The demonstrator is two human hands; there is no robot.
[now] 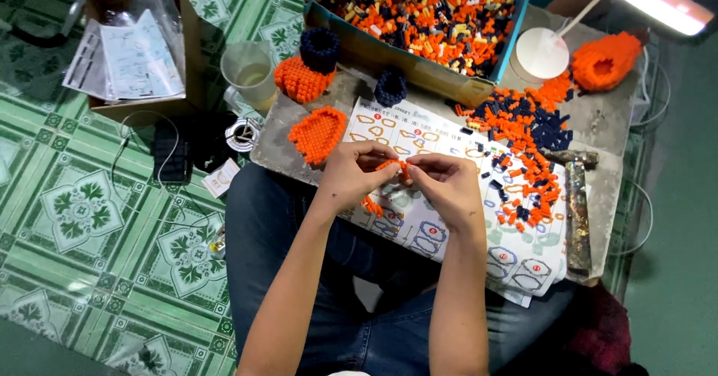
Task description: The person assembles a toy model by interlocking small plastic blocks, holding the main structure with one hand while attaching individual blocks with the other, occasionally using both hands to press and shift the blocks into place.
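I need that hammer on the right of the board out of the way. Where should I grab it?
Grip the hammer by its long handle, coming from the right, table-edge side. The handle lies flat, pointing toward you, with loose bricks crowding its left.

Small orange brick strip (395, 166), pinched above instruction sheet.

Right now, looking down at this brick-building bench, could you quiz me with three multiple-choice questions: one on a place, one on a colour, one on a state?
1. Where does the hammer lie?
A. right of the instruction sheet
B. inside the box
C. on the floor

2. What colour is the piece between the hands?
A. green
B. orange
C. white

3. How is the lamp?
A. off
B. lit
C. lying flat

Answers: 1 A, it rests on the board's right side. 2 B, the left hand and right hand pinch orange bricks. 3 B, its head glows.
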